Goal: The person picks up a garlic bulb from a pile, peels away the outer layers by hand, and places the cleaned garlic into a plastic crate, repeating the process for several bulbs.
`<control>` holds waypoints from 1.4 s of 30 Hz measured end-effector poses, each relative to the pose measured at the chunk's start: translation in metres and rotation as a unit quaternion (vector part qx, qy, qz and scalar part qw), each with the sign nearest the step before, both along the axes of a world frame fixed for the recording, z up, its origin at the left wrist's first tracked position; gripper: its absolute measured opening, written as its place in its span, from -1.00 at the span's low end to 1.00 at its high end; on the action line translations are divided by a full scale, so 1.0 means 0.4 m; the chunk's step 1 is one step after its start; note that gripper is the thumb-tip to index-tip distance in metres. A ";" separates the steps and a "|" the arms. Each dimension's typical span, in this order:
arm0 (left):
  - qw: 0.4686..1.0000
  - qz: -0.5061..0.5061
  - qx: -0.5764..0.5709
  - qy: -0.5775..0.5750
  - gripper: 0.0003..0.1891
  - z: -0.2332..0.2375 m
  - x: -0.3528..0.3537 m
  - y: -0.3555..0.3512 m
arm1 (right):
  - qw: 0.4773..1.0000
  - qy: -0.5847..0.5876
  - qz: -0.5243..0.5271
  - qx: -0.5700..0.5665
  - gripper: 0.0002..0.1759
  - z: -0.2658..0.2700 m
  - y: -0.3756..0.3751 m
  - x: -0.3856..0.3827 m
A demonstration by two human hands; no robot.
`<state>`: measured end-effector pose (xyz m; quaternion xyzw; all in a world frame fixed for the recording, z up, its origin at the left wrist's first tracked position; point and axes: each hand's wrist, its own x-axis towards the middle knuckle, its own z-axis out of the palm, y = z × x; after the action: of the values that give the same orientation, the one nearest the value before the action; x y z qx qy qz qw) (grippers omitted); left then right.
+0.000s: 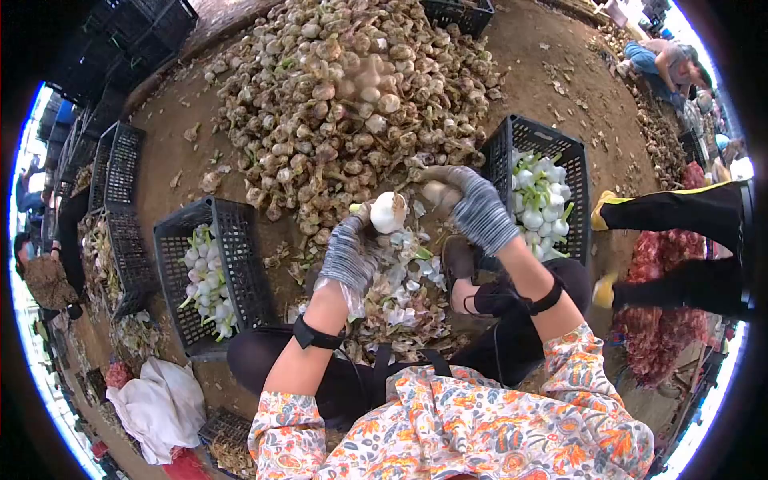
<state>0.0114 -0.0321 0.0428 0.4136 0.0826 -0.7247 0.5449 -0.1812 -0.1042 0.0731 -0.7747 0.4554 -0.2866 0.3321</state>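
My left hand (350, 254), in a grey striped glove, is closed on a peeled white garlic bulb (389, 213) with a short green stem. Just right of the bulb and apart from it is my right hand (482, 210), gloved alike. Its tan fingertips are bent and blurred, and I cannot tell whether they hold anything. Thin papery skins (404, 300) litter the ground beneath both hands. Ahead rises a big heap of untrimmed garlic (320, 128), roots and dry skins still on.
Cleaned garlic fills part of a black crate (502, 144) at right and another crate (232, 268) at left. A person's black-trousered legs (680, 216) stand at right beside red net sacks (660, 344). Another person (672, 68) crouches at the far right. A white sack (156, 404) lies lower left.
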 end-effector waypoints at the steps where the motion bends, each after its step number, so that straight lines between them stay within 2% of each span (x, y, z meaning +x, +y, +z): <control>1: 1.000 -0.001 0.003 0.003 -0.73 -0.007 -0.004 0.001 | 0.999 0.001 -0.007 0.041 -0.59 0.048 0.024 0.027; 3: 0.999 -0.031 0.003 -0.039 -0.72 -0.017 -0.007 0.000 | 0.993 -0.106 0.036 -0.031 -0.65 0.020 0.035 0.052; 4: 0.999 -0.034 -0.017 -0.015 -0.70 -0.041 -0.005 0.002 | 0.993 -0.107 0.035 -0.031 -0.65 0.011 0.037 0.050; 6: 0.999 -0.035 -0.010 0.017 -0.69 -0.055 -0.005 0.006 | 0.994 0.000 0.104 -0.031 -0.64 0.002 0.043 0.043; 7: 0.998 -0.033 -0.005 0.048 -0.68 -0.052 -0.001 0.005 | 0.994 -0.001 0.107 -0.032 -0.64 0.004 0.056 0.041; 9: 0.999 -0.028 0.018 0.023 -0.68 -0.027 0.003 0.003 | 0.943 -0.044 0.263 0.201 -0.78 0.012 0.096 0.036; 10: 0.999 -0.011 0.026 0.035 -0.72 -0.010 0.004 0.001 | 0.941 -0.044 0.266 0.202 -0.78 0.025 0.099 0.030; 12: 0.999 0.005 0.039 0.028 -0.74 -0.005 0.005 -0.004 | 0.855 0.147 0.360 0.343 -0.75 0.061 0.100 0.018; 13: 0.999 0.006 0.039 0.028 -0.74 -0.010 0.006 -0.002 | 0.855 0.147 0.361 0.343 -0.75 0.040 0.094 0.019; 15: 0.999 0.006 0.021 0.037 -0.75 -0.034 0.005 -0.001 | 0.942 0.226 0.179 0.172 -0.69 -0.021 0.070 0.022; 16: 0.999 0.004 0.022 0.038 -0.75 -0.049 0.003 0.000 | 0.976 0.137 0.083 0.151 -0.59 -0.032 0.068 0.012; 17: 0.999 0.005 0.032 0.028 -0.76 -0.067 0.002 0.002 | 0.975 0.139 0.082 0.154 -0.59 -0.045 0.075 0.014; 18: 0.999 0.009 0.041 0.017 -0.77 -0.085 -0.002 0.004 | 0.980 -0.003 0.043 0.193 -0.54 -0.053 0.083 0.029; 19: 0.999 0.012 0.041 0.020 -0.77 -0.098 -0.019 0.007 | 0.963 -0.144 0.005 0.226 -0.47 -0.068 0.084 0.038; 20: 0.998 -0.002 0.064 -0.029 -0.79 -0.112 -0.048 0.014 | 0.978 -0.103 0.052 0.173 -0.39 -0.170 0.083 0.036; 21: 0.993 -0.018 0.088 -0.078 -0.80 -0.128 -0.076 0.026 | 0.936 -0.170 0.004 0.308 -0.42 -0.238 0.105 0.041; 22: 0.984 -0.080 0.066 -0.142 -0.80 -0.153 -0.099 0.045 | 0.905 -0.175 -0.035 0.387 -0.46 -0.317 0.111 0.031; 23: 0.979 -0.118 0.064 -0.155 -0.76 -0.182 -0.114 0.051 | 0.866 -0.177 -0.073 0.462 -0.48 -0.365 0.112 0.017; 24: 0.976 -0.123 0.064 -0.170 -0.75 -0.208 -0.126 0.056 | 0.745 -0.349 -0.165 0.544 -0.50 -0.352 0.121 0.000; 25: 0.972 -0.130 0.066 -0.185 -0.73 -0.235 -0.133 0.065 | 0.578 -0.499 -0.251 0.595 -0.52 -0.337 0.130 -0.026; 26: 0.972 -0.128 0.072 -0.182 -0.73 -0.263 -0.136 0.079 | 0.491 -0.609 -0.292 0.550 -0.57 -0.400 0.128 -0.085; 27: 0.968 -0.146 0.098 -0.179 -0.73 -0.292 -0.141 0.096 | 0.429 -0.672 -0.322 0.510 -0.56 -0.407 0.119 -0.136; 29: 0.964 -0.160 0.127 -0.172 -0.73 -0.316 -0.146 0.109 | 0.334 -0.825 -0.235 0.391 -0.65 -0.424 0.124 -0.231; 30: 0.964 -0.159 0.136 -0.162 -0.71 -0.314 -0.146 0.111 | 0.367 -0.839 -0.195 0.352 -0.68 -0.390 0.135 -0.225; 32: 0.967 -0.151 0.149 -0.144 -0.69 -0.313 -0.145 0.107 | 0.282 -0.869 -0.077 0.398 -0.79 -0.441 0.113 -0.241; 33: 0.967 -0.151 0.153 -0.140 -0.69 -0.313 -0.145 0.105 | 0.283 -0.868 -0.082 0.400 -0.79 -0.442 0.092 -0.210; 34: 0.969 -0.140 0.141 -0.146 -0.72 -0.316 -0.142 0.098 | 0.467 -0.745 -0.194 0.436 -0.78 -0.432 0.072 -0.145; 35: 0.972 -0.128 0.129 -0.152 -0.76 -0.312 -0.138 0.090 | 0.621 -0.575 -0.292 0.445 -0.77 -0.434 0.047 -0.079; 36: 0.980 -0.087 0.129 -0.120 -0.77 -0.277 -0.134 0.083 | 0.737 -0.423 -0.272 0.452 -0.76 -0.471 0.021 -0.022; 37: 0.980 -0.082 0.132 -0.123 -0.77 -0.262 -0.129 0.081 | 0.825 -0.258 -0.240 0.442 -0.74 -0.526 -0.005 0.035; 38: 0.983 -0.055 0.114 -0.131 -0.77 -0.253 -0.123 0.082 | 0.919 -0.102 -0.171 0.341 -0.68 -0.610 -0.030 0.087; 39: 0.985 -0.029 0.098 -0.139 -0.77 -0.254 -0.118 0.085 | 0.969 0.057 -0.094 0.222 -0.61 -0.673 -0.047 0.139; 41: 0.984 0.004 0.128 -0.124 -0.76 -0.234 -0.104 0.079 | 0.968 0.234 -0.039 0.079 -0.47 -0.677 -0.072 0.253; 42: 0.981 0.000 0.138 -0.133 -0.76 -0.232 -0.095 0.078 | 0.936 0.324 0.006 0.139 -0.43 -0.716 -0.105 0.308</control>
<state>-0.0268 -0.0008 -0.0498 0.5775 0.1084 -0.6447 0.4890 -0.0581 -0.1462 -0.2132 -0.7742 0.5693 0.0481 0.2724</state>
